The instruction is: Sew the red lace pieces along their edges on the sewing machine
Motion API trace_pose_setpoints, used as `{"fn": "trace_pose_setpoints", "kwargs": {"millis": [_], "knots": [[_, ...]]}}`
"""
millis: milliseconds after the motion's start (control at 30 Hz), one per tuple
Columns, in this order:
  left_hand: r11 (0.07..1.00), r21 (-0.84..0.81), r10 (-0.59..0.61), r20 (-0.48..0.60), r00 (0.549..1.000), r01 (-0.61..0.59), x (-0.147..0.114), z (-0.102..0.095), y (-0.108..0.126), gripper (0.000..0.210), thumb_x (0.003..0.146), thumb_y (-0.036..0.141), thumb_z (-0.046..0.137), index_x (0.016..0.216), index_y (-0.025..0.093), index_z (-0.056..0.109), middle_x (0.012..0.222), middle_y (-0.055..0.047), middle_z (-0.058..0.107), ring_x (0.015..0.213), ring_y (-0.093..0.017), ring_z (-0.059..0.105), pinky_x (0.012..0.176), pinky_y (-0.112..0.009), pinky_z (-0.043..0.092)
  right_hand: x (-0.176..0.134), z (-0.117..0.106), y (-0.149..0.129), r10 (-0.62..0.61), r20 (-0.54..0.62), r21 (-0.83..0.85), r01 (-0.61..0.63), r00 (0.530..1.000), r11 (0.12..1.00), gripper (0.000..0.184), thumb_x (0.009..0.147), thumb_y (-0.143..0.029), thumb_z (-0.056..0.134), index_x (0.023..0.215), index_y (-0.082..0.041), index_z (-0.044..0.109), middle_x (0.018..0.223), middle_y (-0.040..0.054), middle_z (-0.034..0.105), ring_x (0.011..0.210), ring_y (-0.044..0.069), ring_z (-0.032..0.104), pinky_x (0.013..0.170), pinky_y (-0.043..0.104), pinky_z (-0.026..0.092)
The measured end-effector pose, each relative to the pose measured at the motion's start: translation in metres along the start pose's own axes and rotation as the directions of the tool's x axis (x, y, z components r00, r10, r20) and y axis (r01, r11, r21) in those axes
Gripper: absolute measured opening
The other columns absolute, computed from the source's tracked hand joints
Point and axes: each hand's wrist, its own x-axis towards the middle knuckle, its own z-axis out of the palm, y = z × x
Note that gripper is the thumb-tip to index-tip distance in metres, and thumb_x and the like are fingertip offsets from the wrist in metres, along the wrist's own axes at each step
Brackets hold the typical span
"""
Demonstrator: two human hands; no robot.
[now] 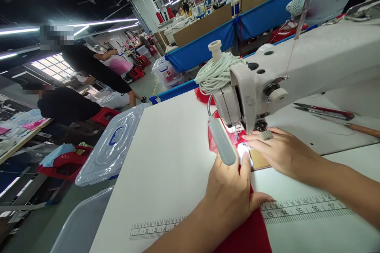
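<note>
My left hand point(228, 185) rests open, thumb spread, on the red fabric point(246, 233) leading under the machine head point(251, 102); whether my right hand point(280, 152) pinches, I can't tell; best keep both light, flat, clear of it

At five o'clock, matt red cloth point(252, 234) is seen. The sewing machine point(323, 57), at two, is finished in smooth, faintly glossy paint. Clear, shiny plastic is shown by the box lid point(109, 152) past eight, wood by the tool handle point(363, 130) at three.
</note>
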Motion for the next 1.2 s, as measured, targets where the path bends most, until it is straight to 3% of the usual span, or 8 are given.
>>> {"fn": "trace_pose_setpoints", "kwargs": {"millis": [133, 300, 667, 833, 1067, 1200], "knots": [[1.0, 0.024, -0.01, 0.011, 1.0, 0.01, -0.0021, 0.001, 0.0006, 0.096, 0.091, 0.082, 0.021, 0.127, 0.004, 0.064, 0.112, -0.021, 0.068, 0.102, -0.033, 0.066, 0.08, -0.042, 0.056, -0.0021, 0.0012, 0.0014, 0.003, 0.017, -0.013, -0.002, 1.0, 1.0, 0.04, 0.083, 0.002, 0.043, 0.108, -0.014, 0.07, 0.113, 0.0128, 0.074, 0.099, 0.024, 0.068, 0.081, 0.036, 0.05], [0.998, 0.068, 0.011, 0.012, 1.0, -0.012, -0.0021, -0.0015, 0.0015, 0.091, 0.094, 0.078, 0.023, 0.127, 0.004, 0.064, 0.123, -0.022, 0.067, 0.11, -0.033, 0.064, 0.091, -0.044, 0.053, -0.0032, 0.0024, 0.0023, 0.013, 0.059, -0.004, -0.013, 0.998, 1.0, 0.032, 0.084, 0.0, 0.042, 0.091, -0.018, 0.069, 0.105, 0.0112, 0.074, 0.103, 0.025, 0.067, 0.083, 0.037, 0.051], [0.982, 0.179, 0.053, 0.003, 0.999, -0.053, -0.0016, 0.0074, 0.0022, 0.097, 0.094, 0.079, 0.02, 0.13, -0.001, 0.062, 0.124, -0.026, 0.066, 0.117, -0.037, 0.062, 0.095, -0.048, 0.051, 0.0007, 0.0009, -0.0005, 0.032, 0.064, 0.014, -0.033, 0.997, 0.999, 0.035, 0.084, 0.0, 0.039, 0.091, -0.019, 0.068, 0.088, 0.0083, 0.073, 0.096, 0.024, 0.067, 0.082, 0.037, 0.048], [0.988, 0.139, 0.071, 0.001, 0.997, -0.071, 0.0004, 0.0078, -0.0021, 0.095, 0.093, 0.079, 0.023, 0.13, 0.0, 0.061, 0.124, -0.026, 0.065, 0.112, -0.036, 0.064, 0.093, -0.047, 0.052, 0.0001, 0.002, 0.0008, 0.028, 0.04, -0.002, -0.028, 0.999, 1.0, 0.036, 0.085, 0.0, 0.039, 0.096, -0.017, 0.069, 0.094, 0.0098, 0.073, 0.097, 0.023, 0.068, 0.084, 0.037, 0.049], [0.988, 0.135, 0.086, -0.047, 0.995, -0.079, 0.0026, 0.0073, -0.0027, 0.093, 0.094, 0.078, 0.025, 0.126, 0.0, 0.065, 0.121, -0.026, 0.066, 0.107, -0.035, 0.065, 0.09, -0.048, 0.053, -0.0013, 0.0008, 0.0027, 0.03, 0.104, 0.006, -0.031, 0.994, 1.0, 0.037, 0.088, -0.005, 0.043, 0.112, -0.014, 0.069, 0.111, 0.013, 0.074, 0.104, 0.025, 0.068, 0.086, 0.04, 0.052], [0.986, 0.153, 0.069, -0.011, 0.998, -0.066, 0.0019, 0.007, -0.0028, 0.093, 0.094, 0.078, 0.026, 0.129, 0.001, 0.063, 0.123, -0.025, 0.066, 0.11, -0.035, 0.064, 0.095, -0.05, 0.052, -0.0007, 0.0006, 0.002, 0.028, 0.087, -0.008, -0.027, 0.996, 1.0, 0.043, 0.086, -0.004, 0.042, 0.12, -0.014, 0.067, 0.111, 0.0132, 0.075, 0.105, 0.026, 0.068, 0.089, 0.043, 0.052]]}}
